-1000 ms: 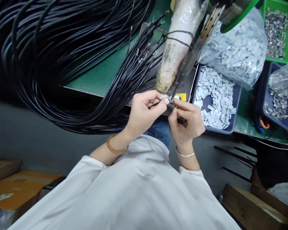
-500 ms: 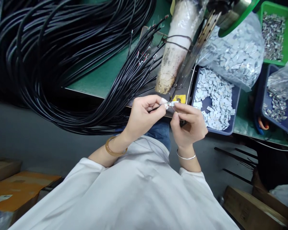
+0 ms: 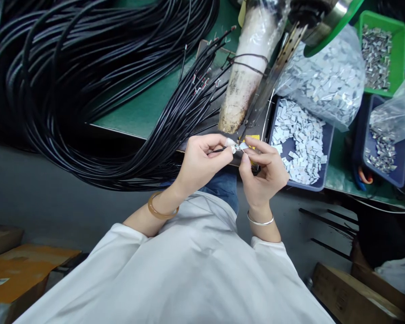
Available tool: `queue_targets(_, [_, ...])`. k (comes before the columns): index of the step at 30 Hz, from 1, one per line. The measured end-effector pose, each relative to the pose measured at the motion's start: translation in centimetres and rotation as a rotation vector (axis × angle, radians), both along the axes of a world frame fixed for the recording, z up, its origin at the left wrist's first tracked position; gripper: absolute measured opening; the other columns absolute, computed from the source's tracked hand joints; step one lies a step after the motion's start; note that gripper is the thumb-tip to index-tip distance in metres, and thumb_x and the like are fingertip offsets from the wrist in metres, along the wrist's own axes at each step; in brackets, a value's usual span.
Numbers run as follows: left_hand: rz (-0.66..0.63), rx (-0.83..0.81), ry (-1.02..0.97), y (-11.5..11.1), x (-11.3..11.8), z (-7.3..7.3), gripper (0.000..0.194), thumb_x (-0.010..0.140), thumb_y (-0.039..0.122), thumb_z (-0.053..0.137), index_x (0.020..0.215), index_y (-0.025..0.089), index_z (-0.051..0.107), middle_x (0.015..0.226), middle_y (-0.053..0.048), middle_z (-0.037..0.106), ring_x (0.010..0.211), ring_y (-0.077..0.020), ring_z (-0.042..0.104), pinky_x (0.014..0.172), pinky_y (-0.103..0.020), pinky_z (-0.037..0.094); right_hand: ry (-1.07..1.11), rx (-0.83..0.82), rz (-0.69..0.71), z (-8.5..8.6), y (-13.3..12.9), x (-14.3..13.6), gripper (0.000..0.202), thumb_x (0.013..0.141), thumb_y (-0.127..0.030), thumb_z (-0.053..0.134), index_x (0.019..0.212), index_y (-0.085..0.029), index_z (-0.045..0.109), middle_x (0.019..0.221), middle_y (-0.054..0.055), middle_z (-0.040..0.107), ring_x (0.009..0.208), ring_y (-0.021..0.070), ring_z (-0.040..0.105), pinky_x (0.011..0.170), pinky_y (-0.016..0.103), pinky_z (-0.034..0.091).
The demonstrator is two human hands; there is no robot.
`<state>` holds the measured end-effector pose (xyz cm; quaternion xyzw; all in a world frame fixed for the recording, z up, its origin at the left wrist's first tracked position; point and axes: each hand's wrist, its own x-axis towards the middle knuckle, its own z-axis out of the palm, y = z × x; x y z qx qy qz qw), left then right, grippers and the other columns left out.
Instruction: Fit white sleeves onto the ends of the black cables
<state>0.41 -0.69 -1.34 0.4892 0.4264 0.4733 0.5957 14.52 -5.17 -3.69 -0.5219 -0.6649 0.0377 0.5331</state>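
Observation:
Thumb and fingertips of my left hand [image 3: 205, 157] pinch the end of a black cable [image 3: 217, 150], close to the table's front edge. My right hand [image 3: 263, 170] is closed at the fingertips on a small white piece [image 3: 243, 146] that touches the cable end. Thin wires show between the two hands, but their exact fit with the piece is too small to tell. A yellow patch [image 3: 254, 137] lies just behind the right fingertips. Above the hands, the wrapped white tube [image 3: 245, 76] points down toward them.
Black cables [image 3: 121, 148] bundle across the left. To the right are a blue tray [image 3: 328, 157] of white pieces, a plastic bag [image 3: 330, 76] of similar pieces, a green bin [image 3: 400, 58] and another blue bin [image 3: 400, 173] with metal parts. A metal device [image 3: 290, 45] stands behind.
The fingers of my right hand have shifted slightly left and bent differently around the white piece. My left hand stays nearly in place. The view has moved slightly, shifting the bins left.

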Motion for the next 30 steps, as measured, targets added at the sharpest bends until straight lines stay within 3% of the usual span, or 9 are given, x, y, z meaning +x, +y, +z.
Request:
queue_targets(9, [0.031,0.109,0.089,-0.07,-0.25,0.27,0.007,0.075,0.017,0.072,0.070,0.016,0.076,0.055,0.002,0.054,0.049,-0.0058,0.037,0.046,-0.020,0.028,0.008,0.038,-0.017,0.92,0.20,-0.52,0.013,0.087,-0.012,0.067,0.094,-0.023,0.064,0.113,0.004,0.076,0.100,0.0203,0.076,0.080,0.037,0.068])
queue_targets(16, [-0.023,0.069,0.098,-0.06,-0.37,0.16,0.012,0.073,0.015,0.069,0.061,0.015,0.068,0.054,0.002,0.051,0.050,-0.0060,0.039,0.047,-0.019,0.029,0.017,0.050,0.017,0.22,-0.31,-0.27,0.016,0.087,-0.011,0.066,0.097,-0.023,0.060,0.115,0.006,0.076,0.099,0.0193,0.077,0.076,0.032,0.068])
queue_targets(27, [-0.106,-0.057,0.001,0.42,-0.45,0.64,0.012,0.072,0.017,0.069,0.061,0.013,0.068,0.063,0.000,0.063,0.060,-0.0090,0.054,0.057,-0.019,0.045,-0.043,0.037,0.002,0.44,-0.22,0.08,0.015,0.089,-0.013,0.066,0.099,-0.024,0.063,0.111,0.005,0.077,0.093,0.0189,0.077,0.073,0.033,0.067])
queue_targets(30, [-0.083,-0.032,-0.006,0.48,-0.25,0.49,0.010,0.072,0.016,0.069,0.062,0.013,0.068,0.063,0.000,0.063,0.060,-0.0084,0.053,0.056,-0.018,0.044,-0.075,0.042,-0.015,0.52,0.03,0.12,0.015,0.088,-0.013,0.068,0.097,-0.023,0.064,0.108,0.004,0.077,0.093,0.0185,0.077,0.076,0.034,0.066])
